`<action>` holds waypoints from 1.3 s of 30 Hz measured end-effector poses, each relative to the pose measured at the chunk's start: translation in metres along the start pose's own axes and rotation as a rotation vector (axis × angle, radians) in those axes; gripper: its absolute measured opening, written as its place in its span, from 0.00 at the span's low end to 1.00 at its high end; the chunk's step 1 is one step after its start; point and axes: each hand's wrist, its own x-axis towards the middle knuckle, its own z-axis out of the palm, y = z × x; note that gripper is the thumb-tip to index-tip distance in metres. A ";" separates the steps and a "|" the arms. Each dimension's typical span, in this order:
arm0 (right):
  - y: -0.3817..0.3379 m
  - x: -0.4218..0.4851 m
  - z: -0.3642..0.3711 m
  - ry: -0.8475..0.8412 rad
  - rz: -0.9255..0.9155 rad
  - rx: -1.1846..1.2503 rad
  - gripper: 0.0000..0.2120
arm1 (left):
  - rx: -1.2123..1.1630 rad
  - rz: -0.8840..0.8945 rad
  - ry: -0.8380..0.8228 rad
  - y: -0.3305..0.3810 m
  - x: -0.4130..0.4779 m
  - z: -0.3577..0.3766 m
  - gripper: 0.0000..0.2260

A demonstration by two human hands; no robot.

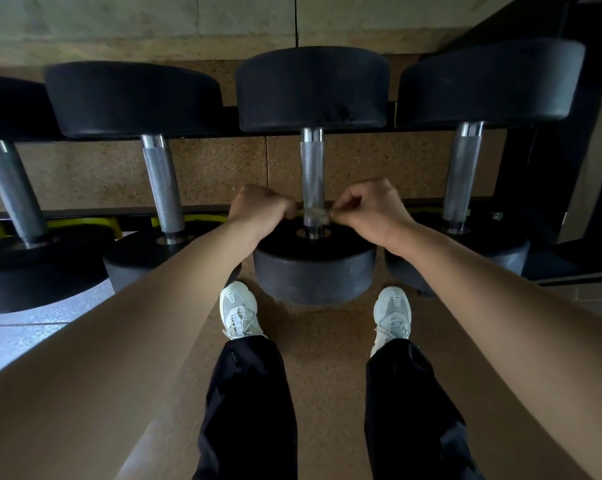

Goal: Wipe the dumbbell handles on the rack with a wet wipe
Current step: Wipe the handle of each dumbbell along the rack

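Dumbbell handle (311, 168) dead ahead on the rack (85, 212), wet wipe (315, 213) looped round its near end; my left hand (258, 206) and right hand (369, 209) each pinch a tail, taut so it hugs the knurling.

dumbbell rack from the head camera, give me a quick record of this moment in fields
dumbbells: four in view, lying across the rack
handle: third from the left, the one being wiped
wipe: wrapped round the near end of that handle
left hand: pinches the wipe's left end
right hand: pinches the wipe's right end
other handles: no hand on them
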 end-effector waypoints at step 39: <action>0.016 0.013 -0.024 0.286 0.229 0.694 0.07 | -0.358 0.088 0.054 0.000 -0.008 0.000 0.08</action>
